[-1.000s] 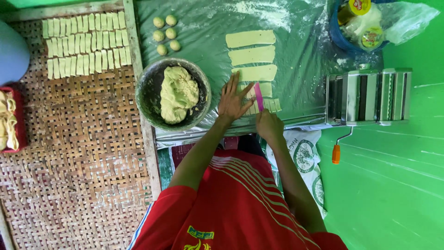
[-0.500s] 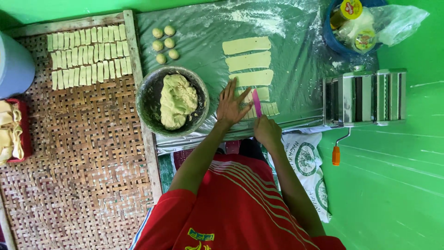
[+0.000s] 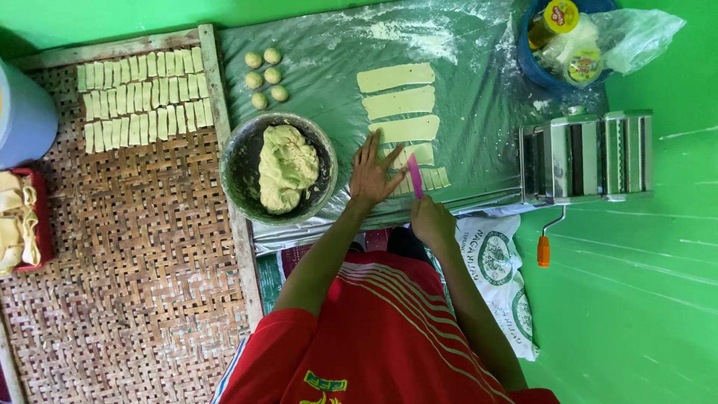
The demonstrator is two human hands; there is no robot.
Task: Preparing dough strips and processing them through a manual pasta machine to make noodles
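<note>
While the left hand (image 3: 374,173) presses spread fingers flat on a dough strip (image 3: 419,155) near the plastic sheet's (image 3: 314,60) front edge, the right hand (image 3: 431,221) grips a pink cutter (image 3: 414,176); the dough looks soft, best lifted by its ends.

Bright, even daylight, soft shadows, mild glare on the plastic sheet (image 3: 321,67), sharp focus.

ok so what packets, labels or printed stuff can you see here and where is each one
Yellow-lidded jar: in the blue tub at top right, round red-and-yellow label.
Second jar: same tub, lower right, round yellow-green label.
Clear plastic bag: right of the tub, crumpled, unprinted.
White sack: under the table edge, round dark green emblems.
</note>
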